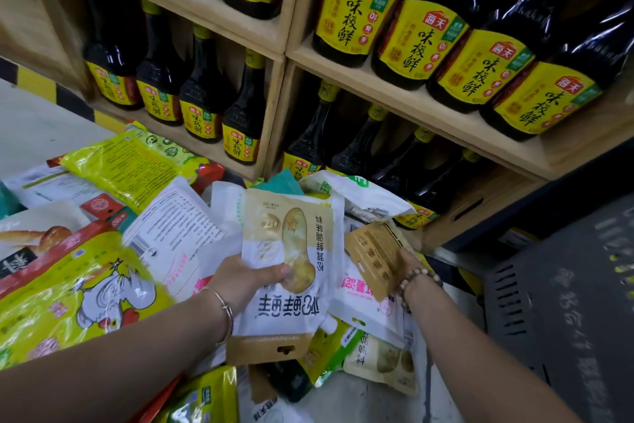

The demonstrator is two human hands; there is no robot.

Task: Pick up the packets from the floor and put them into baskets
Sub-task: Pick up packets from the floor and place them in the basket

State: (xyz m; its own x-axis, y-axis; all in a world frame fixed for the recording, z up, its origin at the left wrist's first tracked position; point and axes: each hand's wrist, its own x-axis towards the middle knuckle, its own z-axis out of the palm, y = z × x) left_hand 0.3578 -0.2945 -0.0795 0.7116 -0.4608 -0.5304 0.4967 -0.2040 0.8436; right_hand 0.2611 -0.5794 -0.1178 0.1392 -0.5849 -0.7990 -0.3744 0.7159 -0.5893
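My left hand grips a white and beige packet with large blue characters, held upside down above the pile. To its right, my right hand holds a brown packet by its edge; my fingers are hidden behind it. Several more packets lie heaped on the floor below and to the left, among them a yellow packet with a cartoon chicken and a white packet with pink print. A dark grey plastic basket stands at the right.
Wooden shelves full of dark soy sauce bottles with yellow labels rise just behind the pile. Bare pale floor shows at the far left, edged with a yellow and black stripe.
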